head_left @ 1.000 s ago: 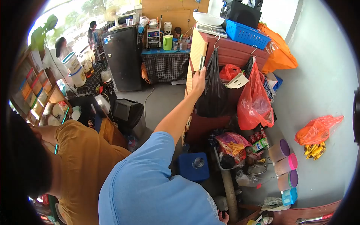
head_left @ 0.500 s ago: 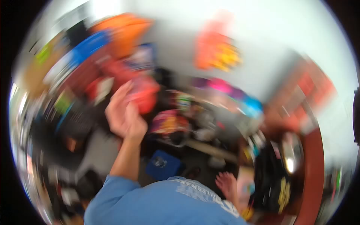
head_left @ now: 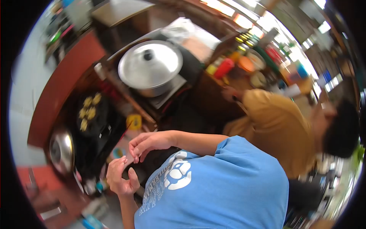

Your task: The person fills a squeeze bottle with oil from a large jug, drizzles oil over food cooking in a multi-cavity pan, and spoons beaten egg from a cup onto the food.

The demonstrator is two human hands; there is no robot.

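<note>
My left hand (head_left: pixel 122 178) is raised in front of the blue shirt, its fingers bent and the thumb well apart. Just above it, my right hand (head_left: pixel 150 144) reaches across from the right with loosely curved, separated fingers. The fingertips of both hands come close together, a small gap between them. No object shows in either hand. Beyond the right hand is a small yellow item (head_left: pixel 134 122), with a pinkish surface (head_left: pixel 127 142) below it. To the left lies a black thing with yellow patches (head_left: pixel 89 110), its kind unclear.
A large lidded metal pot (head_left: pixel 150 70) stands on a low stand. A shiny round metal piece (head_left: pixel 61 152) lies by a curved red-brown edge (head_left: pixel 57 82). At the right, a person in a mustard top (head_left: pixel 274 126) bends near bottles and containers (head_left: pixel 244 63).
The view has swung right, bringing the pot and the other person into sight. My hands, earlier far apart with the left raised, are now close together. The red object near my left hand is out of view.
</note>
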